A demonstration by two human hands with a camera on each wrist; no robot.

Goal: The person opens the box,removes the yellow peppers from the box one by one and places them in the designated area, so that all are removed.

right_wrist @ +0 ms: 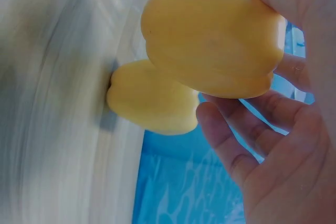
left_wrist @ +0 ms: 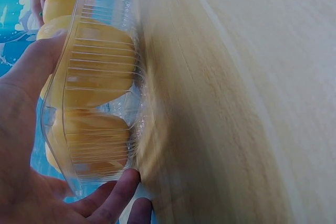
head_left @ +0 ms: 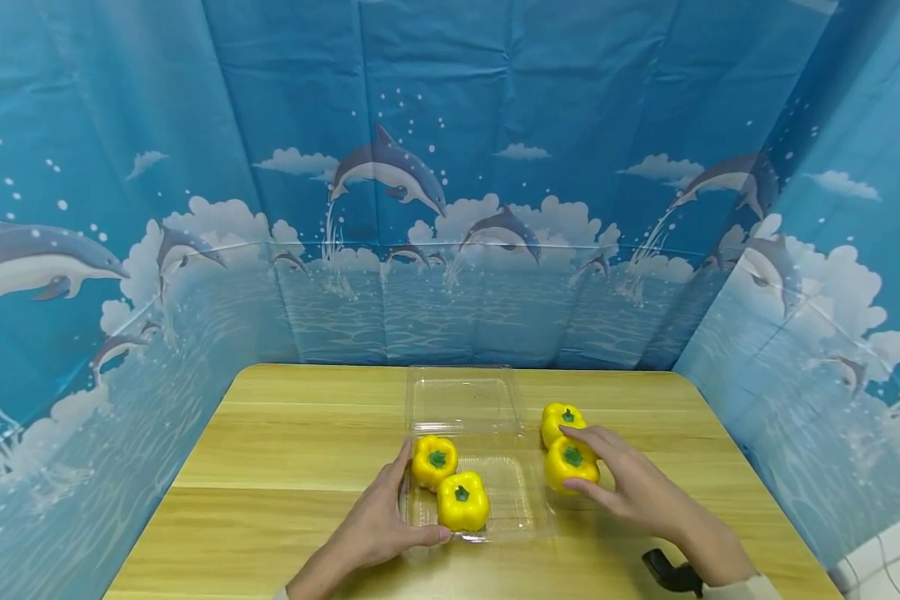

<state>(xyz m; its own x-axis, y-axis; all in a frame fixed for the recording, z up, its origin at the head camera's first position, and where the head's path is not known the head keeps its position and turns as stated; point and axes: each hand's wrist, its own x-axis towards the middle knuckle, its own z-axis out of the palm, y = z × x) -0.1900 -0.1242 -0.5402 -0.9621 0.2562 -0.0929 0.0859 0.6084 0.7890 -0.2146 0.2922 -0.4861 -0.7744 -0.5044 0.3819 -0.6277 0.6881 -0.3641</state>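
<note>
Two yellow bell peppers with green stems, a left one (head_left: pixel 434 461) and a front one (head_left: pixel 462 502), sit in the base of a clear plastic clamshell container (head_left: pixel 513 500). My left hand (head_left: pixel 378 517) holds that base at its front left corner, thumb at the front rim and fingers along the left side. Between thumb and fingers, my right hand (head_left: pixel 637 487) grips another yellow bell pepper (head_left: pixel 572 464); the right wrist view shows this pepper (right_wrist: pixel 210 35) raised off the table. Just behind it, one more yellow bell pepper (right_wrist: pixel 152 98) rests on the wood.
The container's clear lid (head_left: pixel 463 404) lies folded back toward the table's far edge. Under everything is a wooden table (head_left: pixel 285 467). A black curved object (head_left: pixel 671 573) lies by the right forearm. Blue dolphin-print curtains (head_left: pixel 450 317) surround the table's back and sides.
</note>
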